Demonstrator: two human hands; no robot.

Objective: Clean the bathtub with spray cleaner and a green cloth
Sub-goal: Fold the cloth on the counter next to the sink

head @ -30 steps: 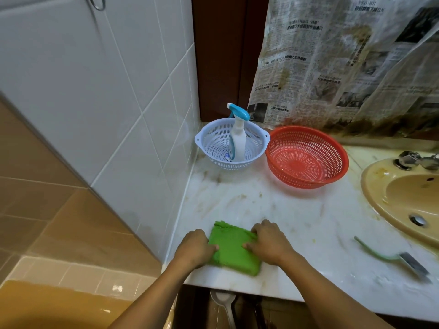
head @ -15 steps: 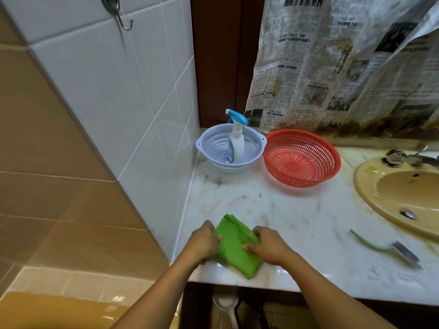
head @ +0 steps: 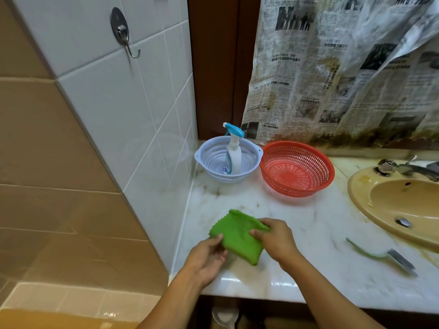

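Note:
A folded green cloth (head: 237, 236) is lifted a little off the white marble counter (head: 297, 233) near its front left corner. My left hand (head: 209, 255) grips the cloth's lower left edge from beneath. My right hand (head: 275, 241) pinches its right side, thumb on top. A white spray bottle (head: 234, 153) with a blue trigger head stands upright in a pale blue colander (head: 209, 162) at the back of the counter. A corner of the tan bathtub (head: 47, 319) shows at bottom left.
A red colander (head: 297, 169) sits beside the blue one. A tan sink (head: 399, 205) with a chrome tap (head: 403, 167) is at right. A green-handled brush (head: 384, 256) lies near the front edge. Newspaper (head: 344, 67) hangs behind; a tiled wall with a hook (head: 123, 34) stands left.
Both hands have raised the cloth off the counter. My left hand slid from its left side to under its lower edge. The view has tilted upward.

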